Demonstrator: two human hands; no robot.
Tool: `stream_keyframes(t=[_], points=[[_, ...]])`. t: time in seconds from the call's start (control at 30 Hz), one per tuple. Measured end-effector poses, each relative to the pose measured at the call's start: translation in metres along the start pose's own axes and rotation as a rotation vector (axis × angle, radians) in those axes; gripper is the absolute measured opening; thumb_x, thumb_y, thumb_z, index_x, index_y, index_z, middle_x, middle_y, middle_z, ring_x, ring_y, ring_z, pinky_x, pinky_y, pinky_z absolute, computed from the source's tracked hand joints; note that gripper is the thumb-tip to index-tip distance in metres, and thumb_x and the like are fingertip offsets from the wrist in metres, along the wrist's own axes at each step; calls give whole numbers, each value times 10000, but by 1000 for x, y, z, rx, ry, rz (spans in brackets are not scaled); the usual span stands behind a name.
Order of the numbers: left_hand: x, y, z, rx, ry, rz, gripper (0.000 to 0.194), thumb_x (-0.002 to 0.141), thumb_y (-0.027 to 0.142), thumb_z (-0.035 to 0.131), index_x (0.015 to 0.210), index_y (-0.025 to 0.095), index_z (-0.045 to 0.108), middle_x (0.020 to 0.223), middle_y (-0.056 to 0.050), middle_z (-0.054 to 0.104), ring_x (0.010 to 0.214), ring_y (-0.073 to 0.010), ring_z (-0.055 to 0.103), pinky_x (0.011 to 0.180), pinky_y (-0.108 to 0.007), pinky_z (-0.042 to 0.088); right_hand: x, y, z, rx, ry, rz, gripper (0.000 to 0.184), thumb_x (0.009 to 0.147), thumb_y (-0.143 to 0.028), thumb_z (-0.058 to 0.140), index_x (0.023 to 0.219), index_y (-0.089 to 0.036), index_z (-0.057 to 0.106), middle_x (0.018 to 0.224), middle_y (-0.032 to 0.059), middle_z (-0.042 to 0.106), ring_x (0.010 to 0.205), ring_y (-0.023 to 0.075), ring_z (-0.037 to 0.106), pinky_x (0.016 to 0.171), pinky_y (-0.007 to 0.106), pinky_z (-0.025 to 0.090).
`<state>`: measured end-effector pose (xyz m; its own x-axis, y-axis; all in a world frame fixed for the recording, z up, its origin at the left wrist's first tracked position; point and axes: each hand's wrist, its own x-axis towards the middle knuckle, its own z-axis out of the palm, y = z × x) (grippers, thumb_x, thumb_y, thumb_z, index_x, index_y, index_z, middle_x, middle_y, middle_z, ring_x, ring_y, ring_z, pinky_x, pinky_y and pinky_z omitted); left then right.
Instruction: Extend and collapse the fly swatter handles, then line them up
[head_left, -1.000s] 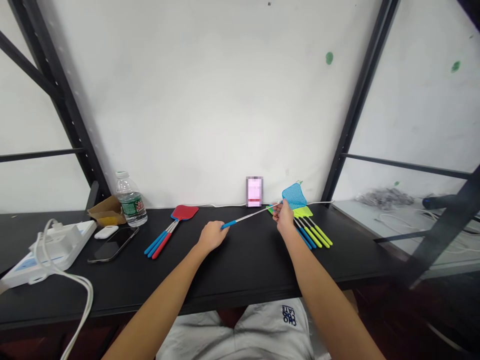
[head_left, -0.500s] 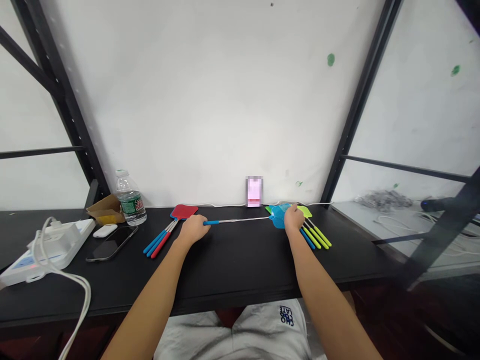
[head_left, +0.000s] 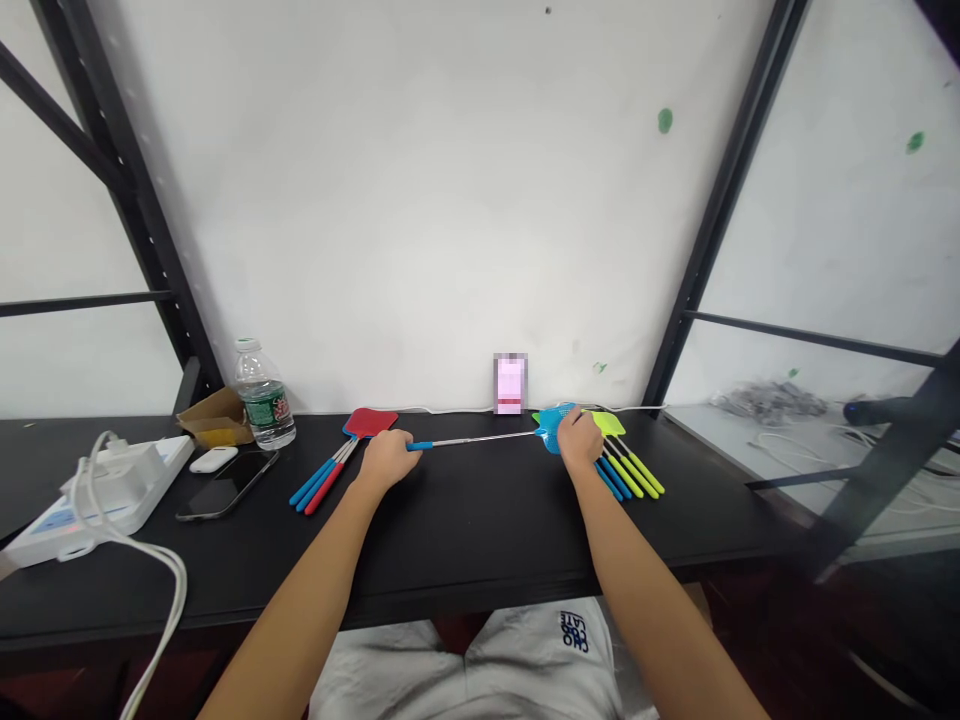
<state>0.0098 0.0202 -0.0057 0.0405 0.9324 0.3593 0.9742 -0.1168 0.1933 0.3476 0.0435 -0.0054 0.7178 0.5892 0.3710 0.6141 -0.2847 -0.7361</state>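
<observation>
A blue fly swatter (head_left: pixel 480 440) with an extended metal rod lies stretched across the black table (head_left: pixel 480 530). My left hand (head_left: pixel 384 460) is closed round its blue handle end. My right hand (head_left: pixel 579 440) is closed on its blue mesh head, beside a bunch of green and blue swatters (head_left: pixel 622 462). A second bunch with a red head and blue and red handles (head_left: pixel 337 462) lies just left of my left hand.
A water bottle (head_left: pixel 262 397), a cardboard box (head_left: pixel 214 420), a white case (head_left: pixel 214 459) and a phone (head_left: pixel 225 485) sit at the left. A white device with a cable (head_left: pixel 97 495) is at the far left. Black rack posts (head_left: pixel 705 230) flank the table.
The swatter went from raised and tilted to lying level near the table. My left hand moved left and back with the handle; my right hand lowered the head beside the green bunch.
</observation>
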Motion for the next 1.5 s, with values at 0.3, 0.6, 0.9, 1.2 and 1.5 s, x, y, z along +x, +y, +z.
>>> stream_keyframes(t=[0.3,0.6,0.9,1.2,1.5], points=[[-4,1,-5,-59,41,9,202,724,332,558,567,205,571,613,-42,612,665,-194,581,557,-253,322,0,1,6,16,19,-12,425,949,-423,298,957,-131,606,862,191,664,820,278,643,681,341,440],[-4,4,0,-66,20,12,192,729,342,542,599,209,588,629,-38,606,648,-188,566,548,-257,306,-5,-3,5,60,26,-22,393,947,-403,327,938,-120,601,846,201,658,823,294,643,705,362,435],[-8,14,3,-121,2,74,236,763,347,530,583,202,576,609,-28,596,640,-171,555,563,-253,303,-16,-11,10,47,65,-101,386,951,-419,322,921,-135,580,798,183,654,763,287,643,661,348,427],[-19,39,8,-237,-20,129,320,792,459,539,610,197,575,603,-13,580,621,-150,532,561,-244,289,-40,-25,12,55,37,-242,365,959,-424,321,923,-141,549,748,143,635,770,257,638,666,312,421],[-21,42,7,-276,9,74,339,772,485,566,593,197,564,573,1,561,599,-139,526,550,-240,289,-50,-31,10,54,33,-263,349,961,-411,318,941,-137,533,738,146,633,768,266,640,666,320,419]])
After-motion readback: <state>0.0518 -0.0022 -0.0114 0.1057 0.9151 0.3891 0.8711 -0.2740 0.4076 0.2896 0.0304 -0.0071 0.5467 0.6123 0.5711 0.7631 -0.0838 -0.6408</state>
